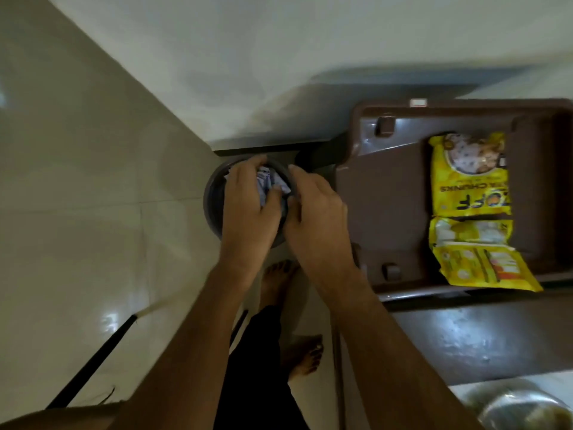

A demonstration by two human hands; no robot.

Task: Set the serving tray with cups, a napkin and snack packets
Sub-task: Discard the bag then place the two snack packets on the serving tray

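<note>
My left hand (248,212) grips a crumpled white-and-blue napkin (271,181) over a dark round bin (212,197) that stands low by the wall. Close on its right is my right hand (316,218), its fingers fairly straight and reaching to the bin's rim beside the napkin. To the right a brown serving tray (387,197) sits on the counter. One yellow snack packet (468,181) lies flat in the tray. A second yellow packet (477,256) lies nearer me and overhangs the tray's front edge. No cups are in view.
The dark countertop (465,336) runs along the right, with a shiny steel vessel (511,405) at the bottom right corner. My bare feet (304,352) stand on the pale tiled floor (93,212). A black stick (93,361) lies across the floor at lower left.
</note>
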